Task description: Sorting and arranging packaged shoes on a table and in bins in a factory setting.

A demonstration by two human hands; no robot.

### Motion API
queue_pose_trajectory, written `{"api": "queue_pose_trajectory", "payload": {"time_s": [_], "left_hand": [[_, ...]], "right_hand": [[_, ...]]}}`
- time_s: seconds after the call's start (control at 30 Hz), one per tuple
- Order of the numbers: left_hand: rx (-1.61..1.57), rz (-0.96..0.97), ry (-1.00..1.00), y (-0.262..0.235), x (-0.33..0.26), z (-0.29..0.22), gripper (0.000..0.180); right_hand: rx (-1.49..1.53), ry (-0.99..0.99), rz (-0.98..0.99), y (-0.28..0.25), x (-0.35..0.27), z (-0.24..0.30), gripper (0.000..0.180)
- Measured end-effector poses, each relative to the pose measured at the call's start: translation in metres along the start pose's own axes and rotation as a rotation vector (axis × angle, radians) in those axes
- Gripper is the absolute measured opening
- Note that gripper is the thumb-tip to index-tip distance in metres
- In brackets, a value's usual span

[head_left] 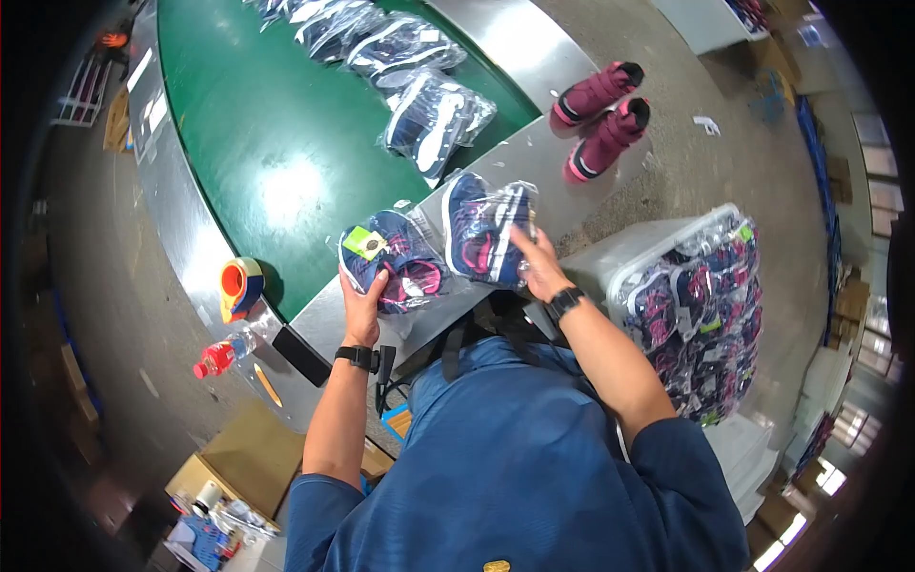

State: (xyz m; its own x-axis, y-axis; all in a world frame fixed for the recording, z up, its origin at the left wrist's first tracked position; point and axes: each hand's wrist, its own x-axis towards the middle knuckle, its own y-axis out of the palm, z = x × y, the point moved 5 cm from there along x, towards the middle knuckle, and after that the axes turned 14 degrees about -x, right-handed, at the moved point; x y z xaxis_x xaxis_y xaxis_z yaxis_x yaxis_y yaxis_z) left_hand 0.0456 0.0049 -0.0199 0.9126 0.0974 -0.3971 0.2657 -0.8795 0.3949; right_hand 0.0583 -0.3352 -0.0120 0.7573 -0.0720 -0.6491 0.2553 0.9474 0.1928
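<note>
My left hand [361, 311] grips the near-left edge of a pair of navy sneakers [396, 253] with pink lining, in a clear plastic bag with a yellow-green label. Just to its right, a second bagged pair of navy sneakers [474, 227] with white soles is held at its right side by my right hand [543, 267]. The fingers of that hand lie over the plastic. Both pairs are over the metal end [334, 310] of a green-topped conveyor, close in front of my body. The undersides of both bags are hidden.
More bagged shoes [429, 119] lie along the green belt [219, 105]. Maroon boots [607, 140] stand on metal at the right. A plastic bin [620, 272] beside me holds several bagged shoes. At the left are a tape dispenser [238, 286], bottle [217, 357] and phone [302, 356].
</note>
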Motion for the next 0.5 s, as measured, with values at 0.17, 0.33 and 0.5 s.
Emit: {"api": "queue_pose_trajectory", "payload": {"time_s": [0.17,0.33,0.5], "left_hand": [[-0.142,0.065,-0.327,0.017,0.015,0.002,0.043],[-0.182,0.187,-0.639,0.091,-0.020,0.019,0.030],[-0.103,0.294,-0.808,0.153,-0.087,0.020,0.044]], "right_hand": [[0.182,0.198,0.179,0.015,-0.003,-0.001,0.065],[0.099,0.077,0.140,-0.053,-0.035,0.021,0.038],[0.134,-0.181,0.034,-0.139,-0.122,0.029,0.048]]}}
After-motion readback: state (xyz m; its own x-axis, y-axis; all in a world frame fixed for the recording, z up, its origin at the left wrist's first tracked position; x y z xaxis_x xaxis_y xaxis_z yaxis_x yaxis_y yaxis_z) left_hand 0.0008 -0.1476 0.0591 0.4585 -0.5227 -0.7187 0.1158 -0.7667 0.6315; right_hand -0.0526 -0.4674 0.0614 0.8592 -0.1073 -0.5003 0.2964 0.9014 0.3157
